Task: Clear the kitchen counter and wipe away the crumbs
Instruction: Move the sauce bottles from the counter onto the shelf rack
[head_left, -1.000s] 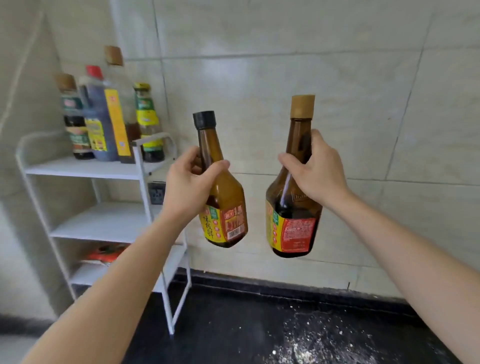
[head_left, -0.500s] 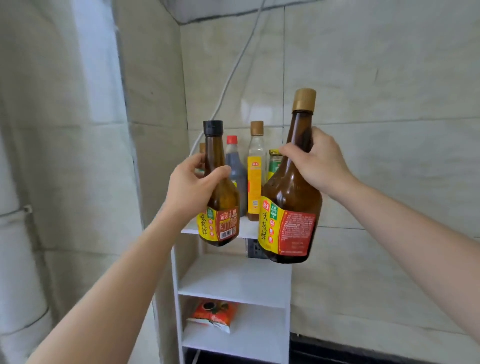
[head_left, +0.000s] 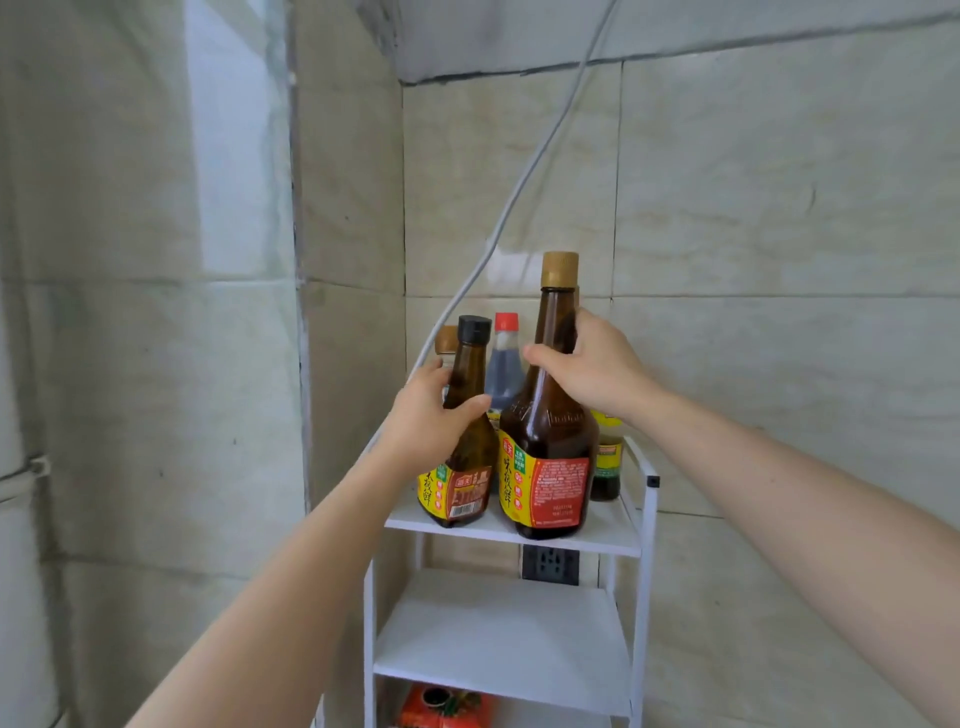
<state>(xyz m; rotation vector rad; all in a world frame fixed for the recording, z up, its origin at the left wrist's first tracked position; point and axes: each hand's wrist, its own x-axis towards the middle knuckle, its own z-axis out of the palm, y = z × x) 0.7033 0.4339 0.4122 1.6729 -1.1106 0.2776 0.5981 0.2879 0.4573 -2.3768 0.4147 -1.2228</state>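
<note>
One black-capped bottle (head_left: 470, 467), one tan-capped bottle (head_left: 550, 441)

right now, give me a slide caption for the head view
Left hand grips a small bottle, right hand a tall bottle, both at the front of the top shelf.

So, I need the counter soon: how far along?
Done: other bottles stand at the back of the top shelf. In hand: left hand grips the black-capped bottle, right hand the tan-capped bottle, at its front. Left: letting go, then wiping; counter is out of view.
</note>
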